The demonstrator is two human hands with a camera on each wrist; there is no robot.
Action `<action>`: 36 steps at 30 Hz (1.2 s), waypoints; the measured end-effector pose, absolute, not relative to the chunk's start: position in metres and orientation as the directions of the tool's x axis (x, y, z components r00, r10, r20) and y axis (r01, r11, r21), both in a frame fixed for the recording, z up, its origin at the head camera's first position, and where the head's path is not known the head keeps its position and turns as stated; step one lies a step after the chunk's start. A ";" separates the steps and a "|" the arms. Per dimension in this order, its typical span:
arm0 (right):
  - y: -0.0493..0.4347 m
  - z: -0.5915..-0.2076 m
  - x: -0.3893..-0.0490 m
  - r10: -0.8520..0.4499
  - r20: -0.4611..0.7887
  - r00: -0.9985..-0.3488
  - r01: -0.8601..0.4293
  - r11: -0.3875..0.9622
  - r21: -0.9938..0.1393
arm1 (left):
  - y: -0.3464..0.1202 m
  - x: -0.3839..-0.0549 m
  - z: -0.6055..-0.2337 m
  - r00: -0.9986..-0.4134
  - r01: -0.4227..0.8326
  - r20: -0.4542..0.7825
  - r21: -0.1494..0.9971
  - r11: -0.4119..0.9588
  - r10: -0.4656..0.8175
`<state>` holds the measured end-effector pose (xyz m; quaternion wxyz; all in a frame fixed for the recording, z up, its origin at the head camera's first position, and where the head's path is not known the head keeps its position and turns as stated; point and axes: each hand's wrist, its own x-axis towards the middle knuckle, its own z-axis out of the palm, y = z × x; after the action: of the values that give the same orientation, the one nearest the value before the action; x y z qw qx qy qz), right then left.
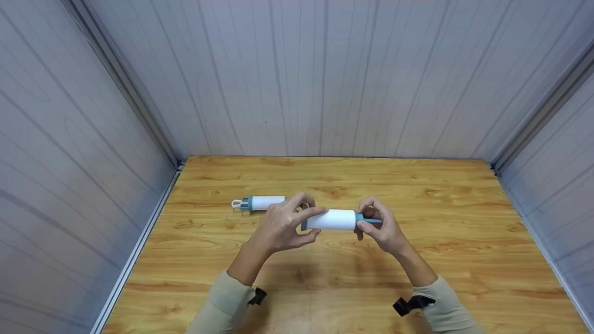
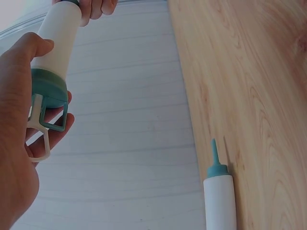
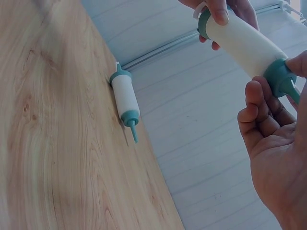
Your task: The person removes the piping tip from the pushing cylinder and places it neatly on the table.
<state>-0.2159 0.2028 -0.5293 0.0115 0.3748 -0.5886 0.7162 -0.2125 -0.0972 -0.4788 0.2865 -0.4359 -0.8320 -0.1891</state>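
Observation:
Between the two hands, above the table, lies level a large syringe (image 1: 332, 219) with a white barrel, teal end caps and a thin teal nozzle pointing right. My left hand (image 1: 287, 222) grips its rear end, thumb on the barrel in the left wrist view, near the teal finger loop (image 2: 56, 117) and the white pull ring (image 2: 42, 143). With thumb and fingers, my right hand (image 1: 383, 227) pinches the teal nozzle cap (image 3: 279, 76) at the other end. A second matching syringe (image 1: 268, 203) lies on the table behind the left hand, which hides its nozzle in the head view.
The wood-grain table (image 1: 464, 232) runs under both hands. Pale panelled walls (image 1: 301, 79) stand behind it and on both sides. Black straps with small mounts sit on both sleeved wrists.

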 end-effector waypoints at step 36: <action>0.205 -0.531 -0.217 -0.433 0.560 -0.706 -0.512 -0.233 -0.827 | -0.101 -0.218 -0.485 -0.501 0.852 0.586 0.205 0.481 0.637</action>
<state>-0.2170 0.2047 -0.5315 0.0289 0.3821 -0.6185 0.6861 -0.2178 -0.1009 -0.4846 0.2219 -0.4478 -0.8315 -0.2425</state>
